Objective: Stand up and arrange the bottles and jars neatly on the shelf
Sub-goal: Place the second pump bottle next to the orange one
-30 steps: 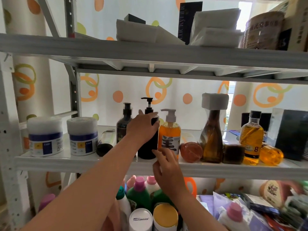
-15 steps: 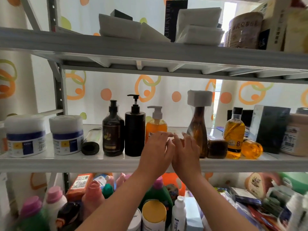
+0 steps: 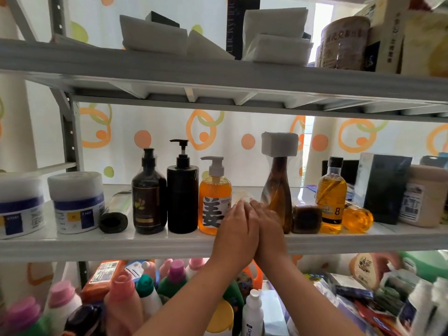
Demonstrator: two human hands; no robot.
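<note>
White boxes are stacked at the top, with a tall black carton between them and a round tin set to their right. A dark box is stood lower at the right. A backdrop printed with orange rings is seen behind.

Behind the grey metal shelving rack is a white backdrop printed with orange and green rings and dots; daylight glows through a narrow gap.
</note>
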